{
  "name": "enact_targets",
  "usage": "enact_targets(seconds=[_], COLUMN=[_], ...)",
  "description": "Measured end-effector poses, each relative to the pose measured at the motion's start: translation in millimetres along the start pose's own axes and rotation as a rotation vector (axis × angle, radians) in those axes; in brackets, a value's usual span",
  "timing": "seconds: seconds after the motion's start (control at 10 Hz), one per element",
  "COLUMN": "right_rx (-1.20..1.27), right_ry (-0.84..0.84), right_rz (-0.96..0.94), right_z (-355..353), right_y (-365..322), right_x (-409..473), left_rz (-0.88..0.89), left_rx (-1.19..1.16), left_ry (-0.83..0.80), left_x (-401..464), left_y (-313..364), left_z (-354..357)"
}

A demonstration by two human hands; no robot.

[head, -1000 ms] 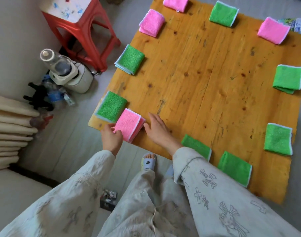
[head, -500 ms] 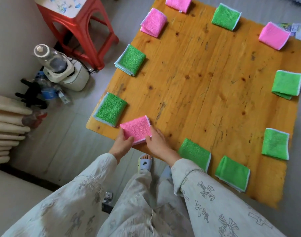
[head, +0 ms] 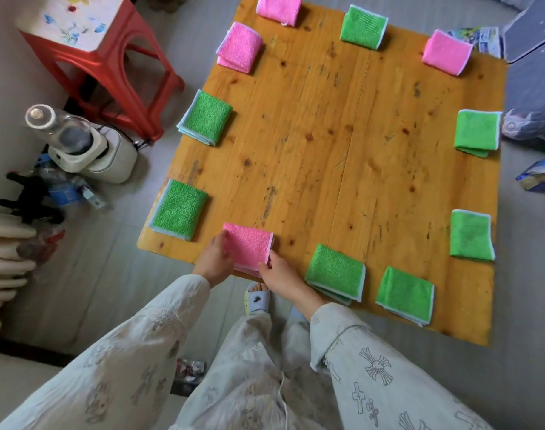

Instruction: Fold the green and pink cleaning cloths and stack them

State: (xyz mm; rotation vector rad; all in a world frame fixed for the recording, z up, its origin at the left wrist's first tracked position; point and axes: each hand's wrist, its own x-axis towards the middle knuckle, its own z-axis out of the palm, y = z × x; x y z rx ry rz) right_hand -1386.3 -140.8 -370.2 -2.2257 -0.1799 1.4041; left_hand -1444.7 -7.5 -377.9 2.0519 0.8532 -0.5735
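Your two hands frame the folded pink cloth at the near edge of the bench: your left hand lies against its left side with the fingers curled at the edge, and your right hand pinches its near right corner between thumb and fingertips. The cloth sits between your hands and slightly ahead of them, and its near edge hangs at or just over the lip of the bench, so the likeliest slip is right here; if you release before sliding it farther on, the layers could tip off toward your foot, or fan open, since the lower pink layers already peek out beneath the top one. Pulling with one hand alone would probably skew the fold. Just left of your left hand lies a green cloth, close enough that a sideways nudge might ruck it. Just right of your right hand sits another green cloth, its underlayers showing, and your sleeve could drag it. Well beyond both hands, the remaining folded cloths ring the far edges, none stacked yet.
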Motion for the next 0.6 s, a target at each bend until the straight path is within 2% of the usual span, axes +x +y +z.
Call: enact_targets(seconds=[0.4, 0.6], right_rx=[-0.006, 0.065], right_ry=[-0.064, -0.02], right_rz=[-0.025, -0.012], right_z=[-2.2, -19.6], right_y=[-9.8, -6.2], right_x=[-2.7, -12.7], left_rz=[0.022, 0.219], left_rx=[0.055, 0.341], left_ry=[0.014, 0.159], left_x=[1.0, -7.9], left_y=[-10.3, -2.0], left_z=[-13.3, 0.0])
